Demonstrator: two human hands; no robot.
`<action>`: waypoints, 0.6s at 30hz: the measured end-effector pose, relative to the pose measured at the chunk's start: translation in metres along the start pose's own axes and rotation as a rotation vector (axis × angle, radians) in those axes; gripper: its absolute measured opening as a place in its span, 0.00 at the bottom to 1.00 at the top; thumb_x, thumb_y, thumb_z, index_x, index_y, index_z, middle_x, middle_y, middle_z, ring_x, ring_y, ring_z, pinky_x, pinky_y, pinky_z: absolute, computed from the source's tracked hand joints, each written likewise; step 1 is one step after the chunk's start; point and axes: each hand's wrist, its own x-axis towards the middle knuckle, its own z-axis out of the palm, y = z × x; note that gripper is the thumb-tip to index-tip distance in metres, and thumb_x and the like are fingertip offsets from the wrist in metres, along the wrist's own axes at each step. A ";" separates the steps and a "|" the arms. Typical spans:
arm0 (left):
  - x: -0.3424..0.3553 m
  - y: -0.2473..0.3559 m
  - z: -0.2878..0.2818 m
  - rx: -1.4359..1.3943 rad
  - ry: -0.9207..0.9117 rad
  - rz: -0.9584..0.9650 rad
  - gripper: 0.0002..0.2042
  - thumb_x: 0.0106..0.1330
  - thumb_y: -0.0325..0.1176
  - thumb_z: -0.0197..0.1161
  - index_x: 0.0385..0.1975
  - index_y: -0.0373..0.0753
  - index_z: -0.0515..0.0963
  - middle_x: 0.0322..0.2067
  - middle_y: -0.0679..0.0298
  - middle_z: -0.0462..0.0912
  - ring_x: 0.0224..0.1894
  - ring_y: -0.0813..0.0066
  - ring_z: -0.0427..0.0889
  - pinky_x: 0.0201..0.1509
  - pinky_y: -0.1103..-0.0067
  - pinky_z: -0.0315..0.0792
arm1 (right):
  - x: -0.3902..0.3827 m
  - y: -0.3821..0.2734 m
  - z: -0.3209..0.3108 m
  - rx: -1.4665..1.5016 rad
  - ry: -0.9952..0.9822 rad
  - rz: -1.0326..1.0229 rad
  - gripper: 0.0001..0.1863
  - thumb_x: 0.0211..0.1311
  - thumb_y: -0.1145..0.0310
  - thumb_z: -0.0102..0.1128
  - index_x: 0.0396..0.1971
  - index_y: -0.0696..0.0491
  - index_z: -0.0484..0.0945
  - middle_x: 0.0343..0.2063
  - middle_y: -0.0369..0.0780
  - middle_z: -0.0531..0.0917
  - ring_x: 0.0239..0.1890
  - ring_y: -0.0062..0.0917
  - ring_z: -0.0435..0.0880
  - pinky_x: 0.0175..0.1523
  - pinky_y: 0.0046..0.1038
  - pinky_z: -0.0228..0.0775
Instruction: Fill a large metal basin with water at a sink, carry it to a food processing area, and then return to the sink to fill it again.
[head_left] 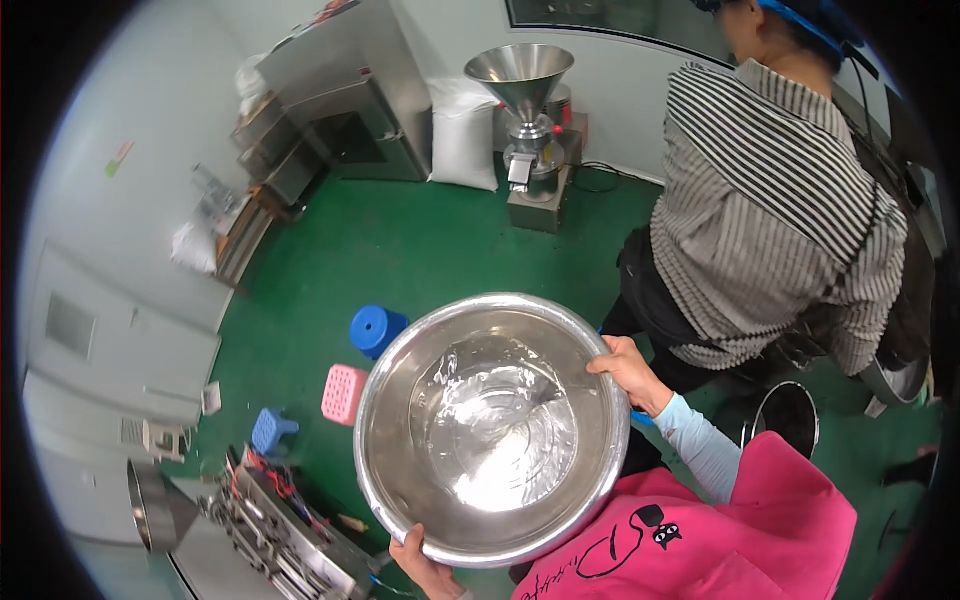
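Observation:
I hold a wide steel basin (490,305) at chest height, with what looks like clear, rippled liquid (490,430) in its bottom. My left hand (422,560) is closed on the rim at the lower left, thumb on top. My right hand (634,374) grips the rim at the right, its thumb over the edge. A pink apron (690,540) with a black cat print lies just below the basin.
A co-worker (770,220) in a striped shirt stands at my right, near a metal bucket (805,410). Ahead are a funnel-topped machine (530,140), white sack (462,140) and steel cabinet (350,100). Blue (377,330) and pink stools (343,393) and machinery (280,520) stand left.

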 end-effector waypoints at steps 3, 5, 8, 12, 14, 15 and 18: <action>0.076 0.012 0.024 0.009 -0.042 -0.007 0.16 0.44 0.24 0.51 0.35 0.25 0.67 0.28 0.55 0.74 0.27 0.69 0.75 0.31 0.77 0.70 | 0.058 -0.008 0.025 0.017 0.043 -0.034 0.11 0.37 0.79 0.51 0.27 0.65 0.71 0.21 0.40 0.75 0.22 0.20 0.74 0.29 0.20 0.65; 0.123 0.015 0.034 0.051 -0.077 -0.012 0.16 0.44 0.25 0.50 0.36 0.25 0.67 0.29 0.54 0.74 0.27 0.68 0.75 0.32 0.77 0.70 | 0.095 -0.022 0.040 0.062 0.026 -0.020 0.12 0.37 0.79 0.51 0.27 0.65 0.72 0.22 0.40 0.75 0.22 0.20 0.74 0.29 0.20 0.65; 0.192 0.026 0.065 0.080 -0.120 -0.051 0.17 0.44 0.25 0.50 0.37 0.25 0.67 0.29 0.54 0.73 0.28 0.67 0.75 0.33 0.77 0.70 | 0.163 -0.032 0.061 0.000 0.103 -0.040 0.12 0.36 0.79 0.51 0.27 0.65 0.72 0.22 0.40 0.76 0.22 0.20 0.74 0.28 0.20 0.65; 0.265 0.057 0.112 0.116 -0.106 -0.040 0.18 0.44 0.25 0.50 0.38 0.26 0.66 0.31 0.54 0.73 0.29 0.67 0.74 0.34 0.76 0.69 | 0.231 -0.063 0.091 0.012 0.126 0.040 0.13 0.36 0.79 0.51 0.27 0.65 0.72 0.21 0.41 0.76 0.22 0.20 0.74 0.28 0.21 0.65; 0.294 0.076 0.148 0.099 -0.145 -0.043 0.18 0.44 0.25 0.49 0.38 0.26 0.66 0.32 0.54 0.73 0.31 0.66 0.74 0.35 0.75 0.69 | 0.267 -0.074 0.100 0.118 0.103 -0.012 0.13 0.36 0.78 0.51 0.27 0.65 0.73 0.21 0.40 0.76 0.22 0.20 0.74 0.29 0.20 0.65; 0.314 0.080 0.158 0.116 -0.156 -0.054 0.18 0.44 0.25 0.49 0.38 0.26 0.66 0.32 0.54 0.73 0.31 0.66 0.74 0.35 0.75 0.69 | 0.285 -0.078 0.106 0.131 0.121 -0.003 0.13 0.36 0.78 0.51 0.27 0.65 0.73 0.21 0.40 0.76 0.22 0.20 0.74 0.29 0.20 0.65; 0.377 0.093 0.189 0.108 -0.193 -0.025 0.19 0.44 0.26 0.50 0.39 0.25 0.66 0.31 0.53 0.73 0.30 0.65 0.74 0.34 0.76 0.70 | 0.331 -0.094 0.126 0.119 0.179 -0.045 0.13 0.35 0.78 0.52 0.27 0.64 0.73 0.21 0.40 0.76 0.22 0.19 0.74 0.28 0.20 0.65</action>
